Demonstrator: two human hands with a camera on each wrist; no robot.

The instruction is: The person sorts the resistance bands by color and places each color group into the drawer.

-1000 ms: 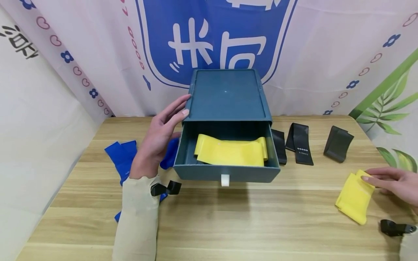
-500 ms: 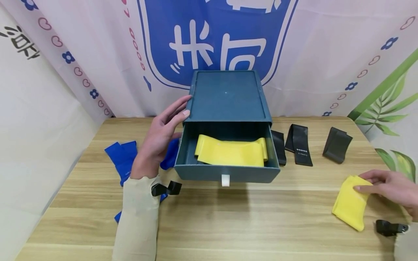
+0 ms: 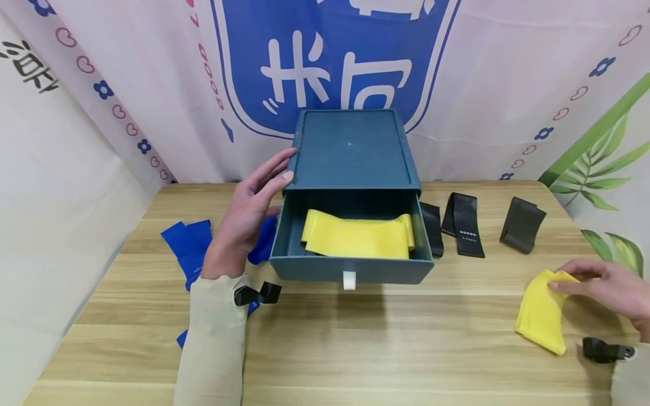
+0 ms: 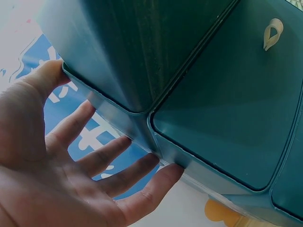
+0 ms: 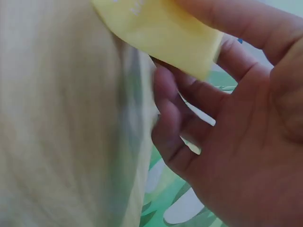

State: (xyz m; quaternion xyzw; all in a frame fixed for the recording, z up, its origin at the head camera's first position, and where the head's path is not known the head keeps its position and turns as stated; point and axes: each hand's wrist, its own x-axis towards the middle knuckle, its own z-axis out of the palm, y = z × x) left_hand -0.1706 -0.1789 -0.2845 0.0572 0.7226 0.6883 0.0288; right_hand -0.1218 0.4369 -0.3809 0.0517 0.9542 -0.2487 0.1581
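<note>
My right hand pinches the upper end of a folded yellow resistance band over the right side of the table. In the right wrist view the thumb lies on top of that band, with fingers under its edge. My left hand touches the left side of a dark teal drawer unit, its fingers spread along the side wall in the left wrist view. The unit's top drawer is pulled out. Inside lies another yellow band, folded with its ends curling up.
Blue bands lie left of the unit, partly hidden by my left arm. Several black bands lie to its right, the farthest one near the table's right edge. A printed curtain hangs behind the table.
My right hand has shifted slightly left with the yellow band, which now bends more along its length. My left hand and the drawer stay in place.
</note>
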